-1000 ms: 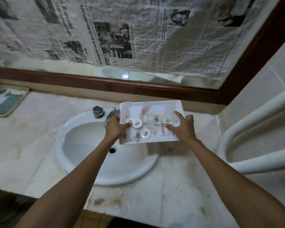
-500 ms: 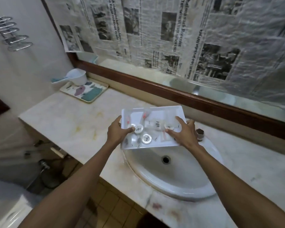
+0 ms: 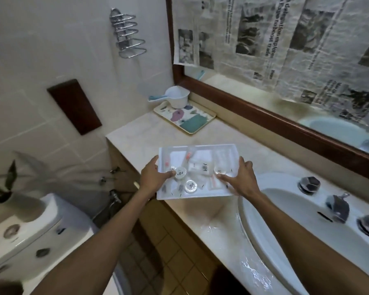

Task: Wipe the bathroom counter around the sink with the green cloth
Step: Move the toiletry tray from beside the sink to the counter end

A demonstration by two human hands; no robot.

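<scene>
Blurred white tray (image 3: pixel 197 150) contents, indistinct

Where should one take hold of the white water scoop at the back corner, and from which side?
Take the white scoop by its blue handle, coming from the left. The handle sticks out sideways toward the wall, free of the patterned tray under the bowl, so a grip can close around it without touching anything else.

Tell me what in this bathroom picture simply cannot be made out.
All in the head view:
- Green cloth: nowhere in view.
- Small items on the white tray: too blurred to identify; thumbs of left hand and right hand cover some.
- Sink: cut off by the right edge and hidden behind the right forearm.
- Newspaper print: too small to read.
</scene>
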